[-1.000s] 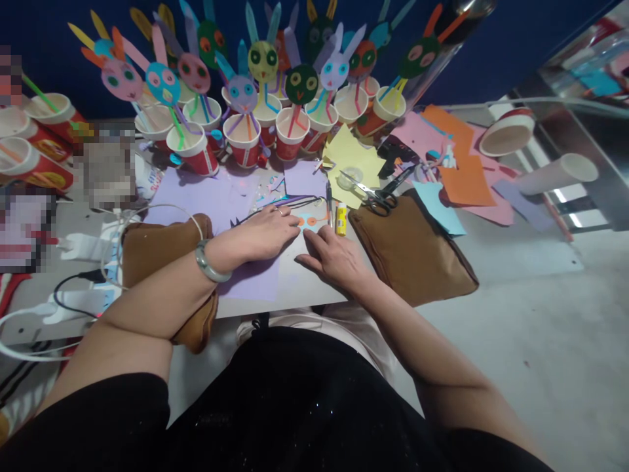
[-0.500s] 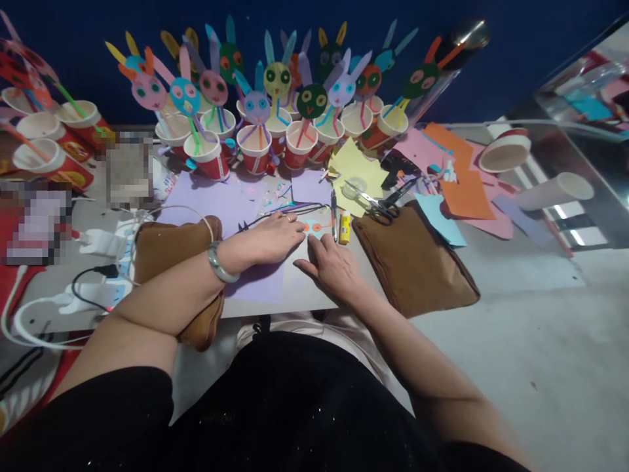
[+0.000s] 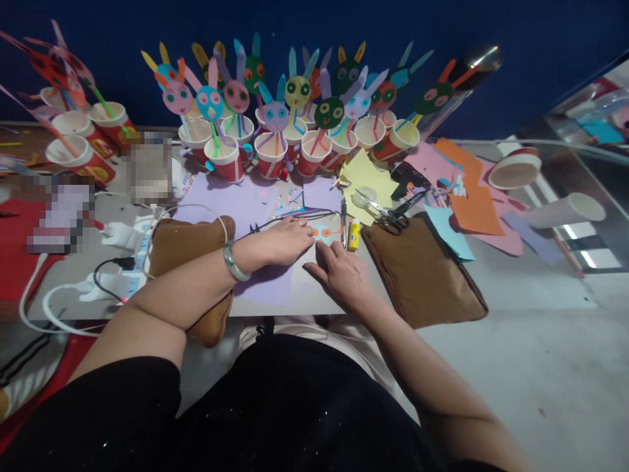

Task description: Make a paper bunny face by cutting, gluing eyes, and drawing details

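A small light-blue paper face [image 3: 322,240] with orange eye circles and an orange strip lies flat on the table between my hands. My left hand [image 3: 285,241], wearing a bangle and a ring, rests palm down, its fingers stretched out to the face's left edge. Close by on the right, my right hand [image 3: 343,272] touches the face's lower edge with bent fingertips, the thumb held apart. Neither hand grips anything. Fingers hide part of the face. To its right lie a pen [image 3: 344,216] and a yellow glue stick [image 3: 354,235].
Paper cups [image 3: 270,157] with rabbit faces on straws stand along the back. Scissors [image 3: 386,216] overlap yellow paper [image 3: 367,178]. Brown pouches [image 3: 425,275] flank the work area. Purple sheets [image 3: 211,196], orange paper [image 3: 476,213], and a corded power strip [image 3: 140,255] lie around.
The whole scene has shifted right in view as the head turned slightly left. Both hands stay at the paper face in nearly the same pose.
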`<state>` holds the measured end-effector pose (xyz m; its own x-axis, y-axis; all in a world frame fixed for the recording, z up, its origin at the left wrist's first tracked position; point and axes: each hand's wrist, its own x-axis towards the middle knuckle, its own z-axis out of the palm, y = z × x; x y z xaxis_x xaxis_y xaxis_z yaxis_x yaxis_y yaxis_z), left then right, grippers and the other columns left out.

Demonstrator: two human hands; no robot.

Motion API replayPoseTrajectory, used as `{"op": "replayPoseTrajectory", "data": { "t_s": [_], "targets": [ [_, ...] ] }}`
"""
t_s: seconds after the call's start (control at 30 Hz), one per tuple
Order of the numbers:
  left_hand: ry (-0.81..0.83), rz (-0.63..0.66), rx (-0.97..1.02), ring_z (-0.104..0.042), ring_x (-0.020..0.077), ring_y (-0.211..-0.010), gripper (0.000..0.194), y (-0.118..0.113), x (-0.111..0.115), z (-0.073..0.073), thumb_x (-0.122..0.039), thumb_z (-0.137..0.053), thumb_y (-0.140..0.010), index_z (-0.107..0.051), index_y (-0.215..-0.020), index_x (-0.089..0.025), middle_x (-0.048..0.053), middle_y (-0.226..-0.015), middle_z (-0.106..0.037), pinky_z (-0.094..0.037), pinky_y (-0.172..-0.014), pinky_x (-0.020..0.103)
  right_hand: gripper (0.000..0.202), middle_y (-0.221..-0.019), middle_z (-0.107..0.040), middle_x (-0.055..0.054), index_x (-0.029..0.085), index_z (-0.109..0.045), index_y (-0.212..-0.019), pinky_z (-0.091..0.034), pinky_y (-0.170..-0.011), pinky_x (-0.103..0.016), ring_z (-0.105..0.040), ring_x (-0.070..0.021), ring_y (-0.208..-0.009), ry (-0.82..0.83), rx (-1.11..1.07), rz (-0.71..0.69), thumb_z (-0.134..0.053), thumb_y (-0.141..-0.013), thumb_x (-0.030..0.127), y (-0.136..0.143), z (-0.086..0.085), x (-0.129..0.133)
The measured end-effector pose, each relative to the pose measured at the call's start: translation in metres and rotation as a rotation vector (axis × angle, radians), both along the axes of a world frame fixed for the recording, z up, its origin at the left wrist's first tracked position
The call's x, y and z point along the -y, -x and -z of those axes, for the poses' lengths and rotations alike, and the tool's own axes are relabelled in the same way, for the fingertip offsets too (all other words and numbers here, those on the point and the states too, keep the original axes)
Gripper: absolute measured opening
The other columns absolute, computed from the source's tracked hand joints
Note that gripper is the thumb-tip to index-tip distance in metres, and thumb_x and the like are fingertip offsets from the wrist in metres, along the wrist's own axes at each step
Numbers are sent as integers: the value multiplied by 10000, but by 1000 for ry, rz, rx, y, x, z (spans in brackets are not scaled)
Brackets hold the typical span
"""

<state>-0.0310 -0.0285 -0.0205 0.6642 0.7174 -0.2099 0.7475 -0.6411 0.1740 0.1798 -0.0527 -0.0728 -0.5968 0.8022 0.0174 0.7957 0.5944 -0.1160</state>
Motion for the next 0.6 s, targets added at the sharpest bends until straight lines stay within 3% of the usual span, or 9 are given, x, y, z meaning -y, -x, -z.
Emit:
{"op": "replayPoseTrajectory", "data": {
  "t_s": [0.2,0.37,0.5,0.6],
  "targets": [
    [-37,11,15,-612,305,-1219,334,1,-1,7,-149,-444,-1059,-759,-1170,-137,131,-1308,-728,-454,-974,436,533,-1060,-695,-146,162,-643,-1328,-354,-692,-347,-641,-287,-859,9,-4,21,-463,-1086,602,2,-2,0],
    [-39,22,1,-624,283,-1193,336,2,-2,4,-151,-427,-1059,-750,-1152,-151,120,-1290,-731,-467,-933,402,504,-1064,-706,-139,180,-657,-1282,-358,-685,-346,-653,-289,-852,38,-14,43,-491,-1071,606,-1,-2,2],
    [-13,17,27,-620,276,-1199,345,3,-4,4,-135,-424,-1048,-748,-1162,-159,118,-1283,-736,-474,-997,413,450,-1031,-733,-132,150,-601,-1345,-434,-703,-360,-681,-280,-859,-14,-209,19,-512,-1080,504,-2,7,-1],
    [-8,-1,67,-635,265,-1154,317,4,-6,8,-118,-447,-1026,-752,-1104,-154,114,-1204,-755,-476,-1011,405,205,-862,-724,-66,182,-612,-1205,-465,-669,-341,-654,-215,-732,-199,-458,-145,-529,-1071,313,0,4,-1]
  ]
}}
